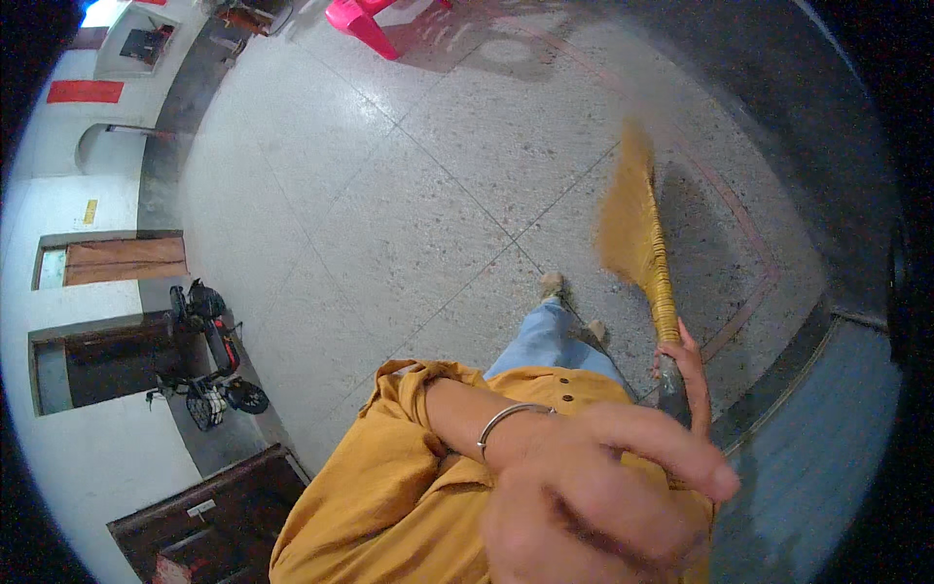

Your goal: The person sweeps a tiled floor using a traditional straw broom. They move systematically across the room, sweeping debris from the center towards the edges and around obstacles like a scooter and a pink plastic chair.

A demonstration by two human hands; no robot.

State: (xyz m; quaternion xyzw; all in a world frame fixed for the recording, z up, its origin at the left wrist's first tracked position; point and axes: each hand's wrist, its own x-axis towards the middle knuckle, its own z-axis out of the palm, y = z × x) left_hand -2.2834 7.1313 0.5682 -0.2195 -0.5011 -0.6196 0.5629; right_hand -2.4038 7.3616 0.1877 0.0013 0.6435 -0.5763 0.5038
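Note:
A straw broom [634, 229] has its yellow bristles blurred over the speckled floor [389, 195], ahead and to the right of my feet [553, 284]. My right hand [684, 362] grips the dark handle just below the bound straw. My left hand [603, 496], large and blurred close to the camera, is curled around the upper end of the handle, which it hides. A metal bangle [506, 417] circles my left wrist. I wear a mustard shirt [389, 487] with rolled sleeves and blue trousers [545, 341].
A pink plastic chair [362, 21] stands far ahead. A parked scooter [209, 360] leans by the white wall with wooden doors [122, 258] on the left. A dark wooden door [214, 516] is at lower left. A raised dark ledge [827, 389] runs along the right.

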